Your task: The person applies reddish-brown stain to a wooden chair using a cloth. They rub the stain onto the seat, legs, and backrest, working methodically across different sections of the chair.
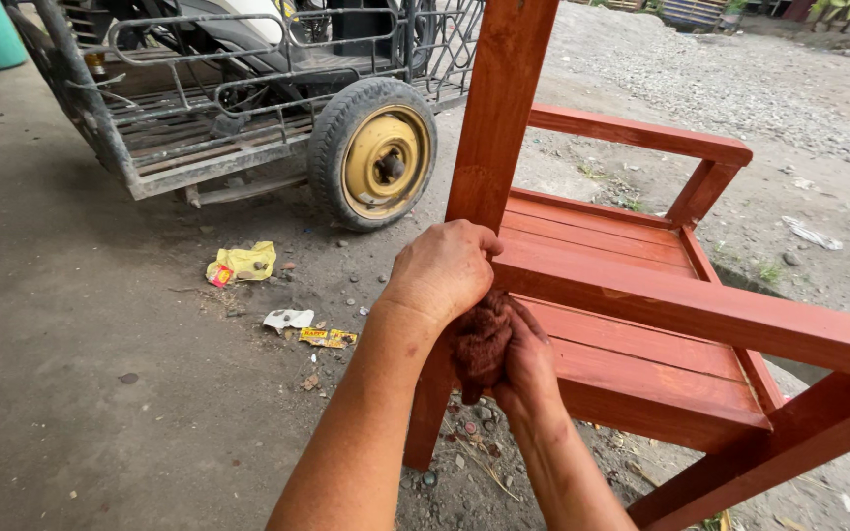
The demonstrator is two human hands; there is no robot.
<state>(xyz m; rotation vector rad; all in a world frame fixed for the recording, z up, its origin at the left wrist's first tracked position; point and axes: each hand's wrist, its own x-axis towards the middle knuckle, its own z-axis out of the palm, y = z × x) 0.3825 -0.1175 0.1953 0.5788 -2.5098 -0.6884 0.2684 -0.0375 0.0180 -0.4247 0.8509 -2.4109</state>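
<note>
Presently listed: one red-stained wooden chair (641,324) standing on the dirt ground (100,393), rigid and probably weighty, its fresh-looking finish likely slick or tacky, so best taken by the upright post (494,118) or armrest (700,310). Left hand (442,270) is clenched around the post at the armrest joint. Right hand (523,369) is closed on a dark, soft, stain-soaked rag (479,339), limp and light, pressed against the post just below; a cart wheel (374,154) stands behind.
</note>
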